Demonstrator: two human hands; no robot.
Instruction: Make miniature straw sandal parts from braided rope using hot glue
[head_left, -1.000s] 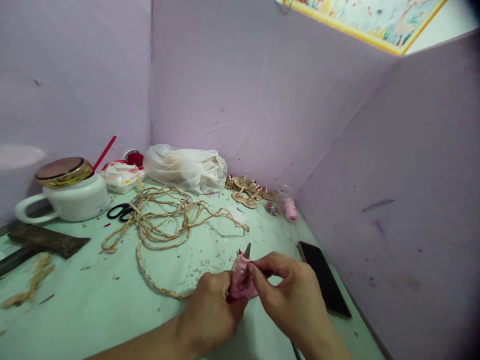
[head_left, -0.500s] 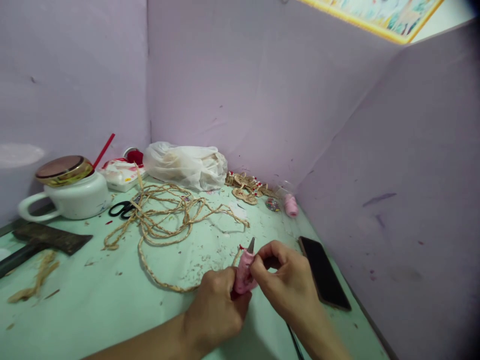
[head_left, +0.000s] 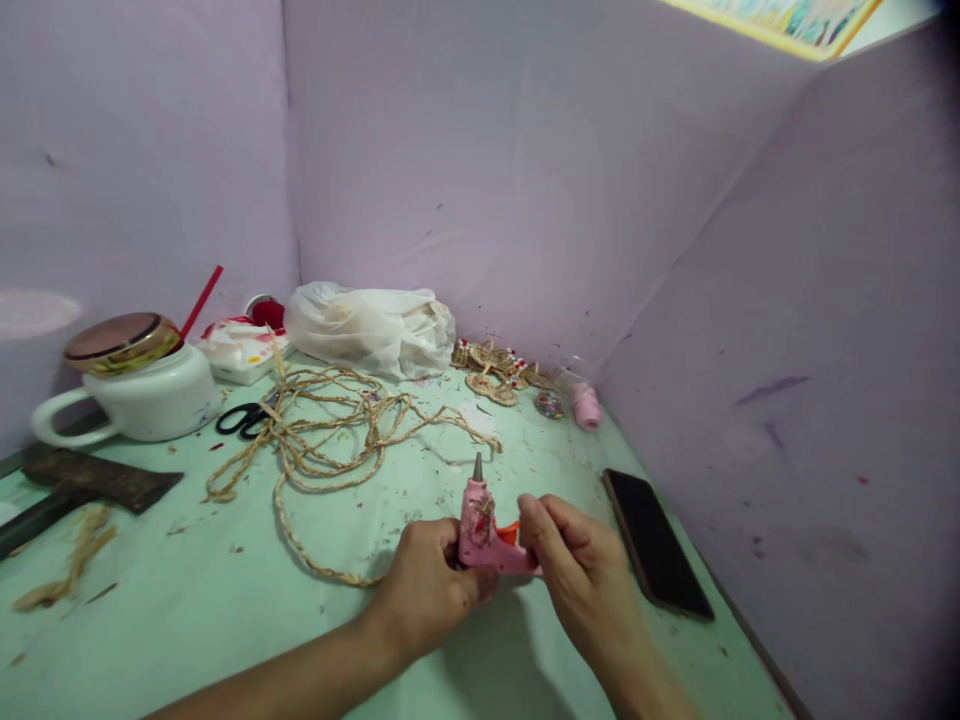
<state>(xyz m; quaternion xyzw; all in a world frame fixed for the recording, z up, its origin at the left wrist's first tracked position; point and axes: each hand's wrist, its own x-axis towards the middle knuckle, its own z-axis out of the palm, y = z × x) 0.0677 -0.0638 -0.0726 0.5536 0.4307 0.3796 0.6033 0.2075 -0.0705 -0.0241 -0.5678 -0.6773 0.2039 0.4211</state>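
A pink hot glue gun (head_left: 480, 530) is held over the table with its metal nozzle pointing up, its orange trigger facing my right hand. Brownish residue marks its barrel. My left hand (head_left: 427, 590) is closed around the barrel's lower end from the left. At the handle's right end, my right hand (head_left: 581, 565) is closed with fingers curled; its exact hold is partly hidden. A braided straw cord (head_left: 322, 570) runs from a loose tangle to behind my left hand, where its end is hidden.
Left are black-handled scissors (head_left: 244, 420), a hatchet (head_left: 105, 480) and a white mug (head_left: 154, 400) with a gold-rimmed lid. A plastic bag (head_left: 371, 330), coiled straw pieces (head_left: 495, 375) and a pink thread spool (head_left: 586, 407) stand behind. Right lies a phone (head_left: 658, 545).
The glue gun has turned upright, showing its trigger and handle. My right hand has moved from beside the barrel to the handle end. My left hand still holds the gun.
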